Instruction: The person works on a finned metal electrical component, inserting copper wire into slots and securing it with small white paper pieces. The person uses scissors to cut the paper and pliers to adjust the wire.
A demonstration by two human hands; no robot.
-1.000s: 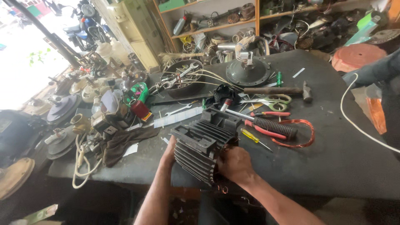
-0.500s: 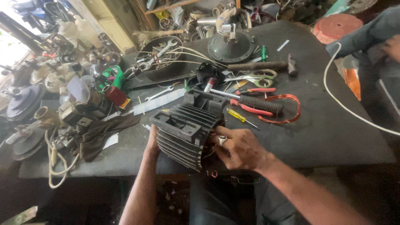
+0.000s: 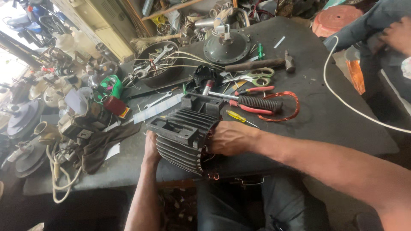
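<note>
A black finned motor housing lies on its side at the near edge of a dark workbench. My left hand grips its left end from below. My right hand clasps its right end, where copper windings show at the open face. Just behind the housing lie a yellow-handled screwdriver, red-handled pliers and a loop of copper wire.
A hammer, scissors and a round dark motor cover lie further back. A dark cloth, rope and motor parts crowd the left side. A white cable runs across the right, where another person's hand works.
The view has shifted closer and slightly left. Both hands keep their hold on the motor housing, which has tipped a little toward me at the bench edge.
</note>
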